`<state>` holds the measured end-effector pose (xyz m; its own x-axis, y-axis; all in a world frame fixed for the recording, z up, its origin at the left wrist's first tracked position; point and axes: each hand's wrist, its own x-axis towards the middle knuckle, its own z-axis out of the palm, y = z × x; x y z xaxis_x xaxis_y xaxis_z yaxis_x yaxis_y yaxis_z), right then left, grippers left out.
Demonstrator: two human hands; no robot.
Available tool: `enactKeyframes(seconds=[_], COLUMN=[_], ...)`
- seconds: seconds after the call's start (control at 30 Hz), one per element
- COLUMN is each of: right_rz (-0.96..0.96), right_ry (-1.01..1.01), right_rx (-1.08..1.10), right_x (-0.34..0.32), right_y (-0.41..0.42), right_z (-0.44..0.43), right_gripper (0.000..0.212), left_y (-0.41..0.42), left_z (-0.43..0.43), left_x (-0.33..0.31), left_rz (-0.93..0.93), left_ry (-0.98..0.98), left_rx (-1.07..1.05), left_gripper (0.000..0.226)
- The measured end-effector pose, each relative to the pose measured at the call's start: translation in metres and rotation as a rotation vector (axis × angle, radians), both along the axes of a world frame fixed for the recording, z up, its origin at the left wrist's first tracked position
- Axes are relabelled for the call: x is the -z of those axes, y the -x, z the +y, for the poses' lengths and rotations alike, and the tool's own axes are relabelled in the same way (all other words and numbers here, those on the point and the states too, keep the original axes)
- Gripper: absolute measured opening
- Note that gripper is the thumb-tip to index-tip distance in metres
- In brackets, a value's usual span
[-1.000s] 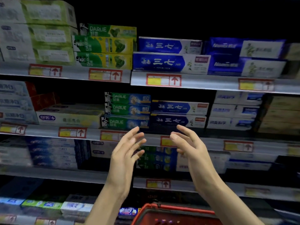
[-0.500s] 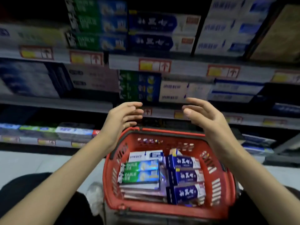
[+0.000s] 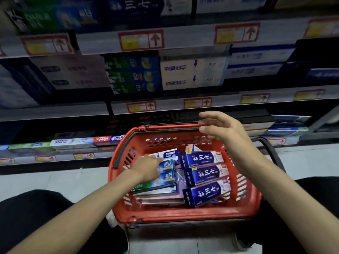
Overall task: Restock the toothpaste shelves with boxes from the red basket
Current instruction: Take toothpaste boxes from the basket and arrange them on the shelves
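**Now the left hand is down in the basket**

Half a second ago both hands hovered empty above the red basket (image 3: 183, 218). A second ago they were up at the toothpaste shelves (image 3: 183, 105). Since then the left hand (image 3: 149, 168) has dropped onto the left pile. It lies on the green-and-blue boxes (image 3: 167, 176), with its fingers reaching toward the white-and-blue box (image 3: 169, 155) just beyond. I cannot tell whether those fingers have closed on a box. The right hand (image 3: 225, 132) has stayed above the far right rim, fingers apart, holding nothing.

This looks like the start of a fresh pick, most likely from the left pile. With the basket this full, the restocking seems far from over. The basket stands on the floor, near the person and in front of the lowest shelf.

Counted left to right in the basket:
- Two green-and-blue boxes show their faces.
- One white-and-blue box lies beyond them.
- More boxes lie underneath, but I cannot number them.
- Three dark blue boxes (image 3: 203, 174) lie in a row from far to near on the right side.
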<state>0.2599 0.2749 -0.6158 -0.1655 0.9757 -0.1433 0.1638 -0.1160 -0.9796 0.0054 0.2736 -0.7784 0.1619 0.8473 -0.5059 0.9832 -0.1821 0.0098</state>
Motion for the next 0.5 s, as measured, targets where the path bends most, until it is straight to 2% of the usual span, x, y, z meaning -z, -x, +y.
enactKeyframes(seconds=[0.2, 0.33, 0.43, 0.5], right_rz=[0.022, 0.020, 0.016, 0.015], right_ry=[-0.006, -0.020, -0.026, -0.025], right_rx=[0.035, 0.060, 0.070, 0.063], right_x=[-0.001, -0.004, -0.005, -0.005], right_y=[-0.010, -0.018, -0.021, -0.022], right_z=[0.003, 0.005, 0.003, 0.001], right_gripper=[0.033, 0.031, 0.031, 0.030], left_y=[0.006, 0.014, 0.018, 0.016], left_z=[0.009, 0.015, 0.016, 0.014], left_x=[0.019, 0.018, 0.019, 0.019], left_rz=[0.074, -0.015, -0.025, 0.057], left_ry=[0.024, 0.110, 0.141, 0.088], left_rx=[0.086, 0.040, 0.020, 0.098], left_gripper=[0.053, 0.050, 0.067, 0.055])
